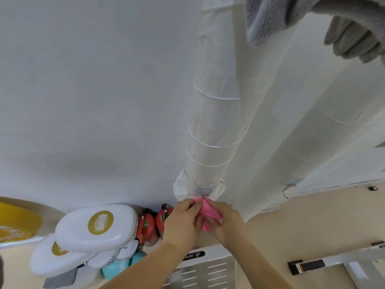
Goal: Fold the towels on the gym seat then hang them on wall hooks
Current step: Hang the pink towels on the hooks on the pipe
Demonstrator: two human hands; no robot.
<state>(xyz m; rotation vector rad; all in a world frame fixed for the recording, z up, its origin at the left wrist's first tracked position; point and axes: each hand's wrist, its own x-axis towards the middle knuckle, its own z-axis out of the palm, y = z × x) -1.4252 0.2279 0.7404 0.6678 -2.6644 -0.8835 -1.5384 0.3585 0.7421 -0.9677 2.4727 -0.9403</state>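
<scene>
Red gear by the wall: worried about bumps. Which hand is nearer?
Left. The left hand sits beside the red gear; the right hand grips the pink towel farther right.

Position: sitting on the person's head, looking out over both forearms.
Facing: pointing at the white wall (93,90), with the wrapped pipe (214,122) running from mid-frame to the top edge.
Nearness: working within arm's reach of the wall, catching the left hand (183,217) and right hand (227,224) low in the centre, gripping the pink towel (208,213).
Lens: spreading wide, bending lines near the edges.
Edges: taking in white pads (95,226) at lower left and a grey towel (268,17) at upper right.
Views: working as a single view.
</scene>
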